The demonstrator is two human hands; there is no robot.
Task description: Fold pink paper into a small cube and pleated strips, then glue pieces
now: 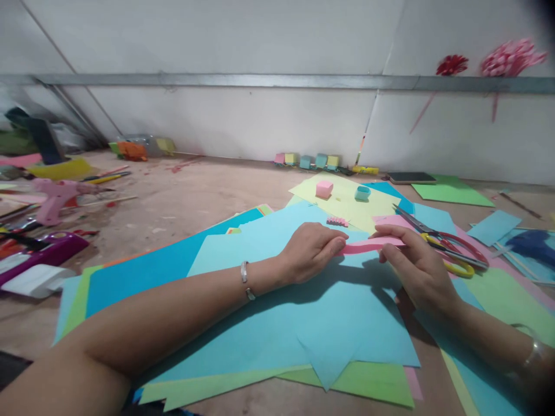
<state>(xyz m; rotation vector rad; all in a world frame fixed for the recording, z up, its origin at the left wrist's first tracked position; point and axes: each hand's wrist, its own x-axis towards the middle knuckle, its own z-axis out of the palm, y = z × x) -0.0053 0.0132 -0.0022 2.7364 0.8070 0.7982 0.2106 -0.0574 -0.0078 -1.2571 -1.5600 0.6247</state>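
Observation:
A narrow pink paper strip (368, 246) is stretched between my hands above light blue sheets (277, 329). My left hand (313, 251) pinches its left end between thumb and fingers. Its right end lies between the thumb and fingers of my right hand (411, 260). Just beyond my left hand lies a small fringed pink paper piece (337, 221). Farther back, a pink paper cube (324, 189) and a teal paper box (362, 193) rest on a pale yellow sheet (299, 188). Scissors with red and yellow handles (459, 251) lie right beside my right hand.
A pink glue gun (58, 199), a purple tool (47, 257) and a white adapter (37, 281) lie at the left. Small paper cubes (307, 161) line the wall. A dark phone-like slab (411, 178) is at the back right. Paper flowers (511, 58) hang above.

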